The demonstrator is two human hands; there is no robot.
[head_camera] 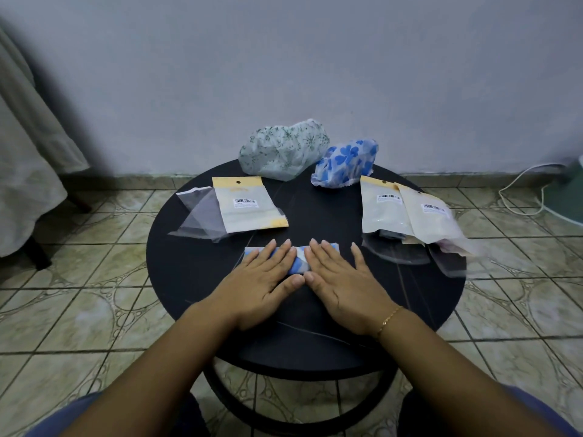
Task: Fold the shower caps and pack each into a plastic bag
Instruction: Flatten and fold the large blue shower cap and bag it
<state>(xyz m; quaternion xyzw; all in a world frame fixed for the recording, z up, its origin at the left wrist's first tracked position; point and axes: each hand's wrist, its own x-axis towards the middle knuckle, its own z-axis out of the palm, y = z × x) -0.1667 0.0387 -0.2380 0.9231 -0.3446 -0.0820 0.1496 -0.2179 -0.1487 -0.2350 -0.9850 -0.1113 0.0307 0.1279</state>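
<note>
Both hands flat, fingers straight, pressing down on folded blue-white shower cap (299,260) at centre of round black counter (189,279). Left hand (262,279) on cap's left part, right hand (342,279) on right part, thumbs nearly touching at near edge. Cap now a narrow strip lying left-right, ends poking out past fingers. Thin gold bracelet (388,320) on right wrist.

At far edge of counter: green-floral shower cap (284,149), puffed, unfolded; just to its right, blue-flower shower cap (344,164), also unfolded, the two touching or nearly so.

Left of hands: packed bag w/ barcode label (247,205), partly overlapping an empty clear plastic bag (198,216). Right of hands: two more labelled bags (407,212), overlapping each other, atop clear plastic bags (397,250).

Floor tiled (79,310). White cable (520,190) along wall at right. Cloth-draped furniture (28,159) at left.
</note>
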